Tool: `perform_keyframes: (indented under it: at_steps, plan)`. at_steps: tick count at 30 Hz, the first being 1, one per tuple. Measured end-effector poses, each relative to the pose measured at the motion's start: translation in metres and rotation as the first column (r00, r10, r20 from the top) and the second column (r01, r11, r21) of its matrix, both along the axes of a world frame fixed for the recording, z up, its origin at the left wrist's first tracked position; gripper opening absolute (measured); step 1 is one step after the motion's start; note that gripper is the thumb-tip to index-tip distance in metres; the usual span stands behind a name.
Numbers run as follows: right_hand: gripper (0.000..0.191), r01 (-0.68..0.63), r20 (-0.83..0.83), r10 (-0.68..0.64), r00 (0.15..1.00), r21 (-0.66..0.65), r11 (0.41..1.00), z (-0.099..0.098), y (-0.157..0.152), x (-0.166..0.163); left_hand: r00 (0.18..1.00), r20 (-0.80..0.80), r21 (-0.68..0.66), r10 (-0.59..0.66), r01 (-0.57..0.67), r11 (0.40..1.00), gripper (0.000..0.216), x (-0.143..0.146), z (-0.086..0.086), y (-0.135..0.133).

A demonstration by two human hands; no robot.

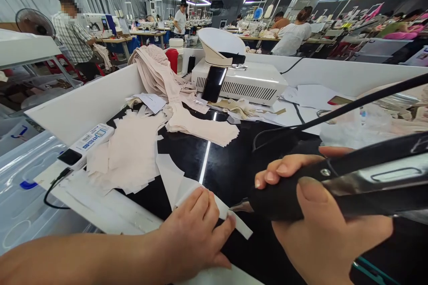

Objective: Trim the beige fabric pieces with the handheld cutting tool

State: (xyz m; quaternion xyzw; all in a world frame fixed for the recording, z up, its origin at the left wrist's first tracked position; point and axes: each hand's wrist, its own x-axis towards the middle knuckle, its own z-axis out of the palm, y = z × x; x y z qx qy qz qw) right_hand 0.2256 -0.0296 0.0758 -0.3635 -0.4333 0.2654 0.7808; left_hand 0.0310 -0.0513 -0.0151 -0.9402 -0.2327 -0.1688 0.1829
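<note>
My left hand (200,234) pinches a pale fabric piece (169,178) against the glossy black table top, fingers curled over its edge. A narrow end of that piece sticks out to the right past my fingertips. My right hand (317,218) is wrapped round a black corded handheld tool (287,196) with a flat metal tip. The tip rests at the fabric strip, close beside my left fingers; whether it presses on it I cannot tell. Left of my hands lies a fanned stack of beige cut pieces (130,151), with another stack of beige pieces (200,127) behind.
A white vented box (240,82) stands at the back with a phone (214,83) leaning on it. A white power bank (95,138) with a cable lies at left. A black cable (341,109) crosses the right side. Other people work farther off.
</note>
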Motion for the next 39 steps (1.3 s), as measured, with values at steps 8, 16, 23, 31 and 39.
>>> perform_keyframes:
  at_steps: [8,16,23,31,39]
  plan:
    - [0.038,0.037,0.045,-0.038,0.998,0.014,0.999,-0.011,0.006,-0.006,0.999,0.01,-0.033,-0.032,0.033,0.999,0.077,-0.003,-0.002,0.003]
    - [0.04,-0.016,0.008,0.015,1.0,0.053,0.998,-0.009,0.015,-0.012,0.996,0.067,-0.045,-0.059,0.063,0.997,0.075,-0.006,0.001,0.007]
    - [0.04,-0.036,0.037,0.035,0.999,0.045,0.998,-0.008,0.017,-0.015,0.988,0.103,-0.103,-0.119,0.129,0.986,0.07,-0.016,0.004,0.013]
    - [0.042,-0.053,0.04,0.049,0.998,0.096,0.994,-0.013,0.026,-0.021,0.987,0.071,-0.188,-0.146,0.157,0.969,0.07,-0.025,0.001,0.017]
    - [0.048,-0.053,0.04,0.05,0.998,0.071,0.996,-0.011,0.02,-0.023,0.97,0.195,-0.315,-0.142,0.199,0.928,0.052,-0.035,0.009,0.024]
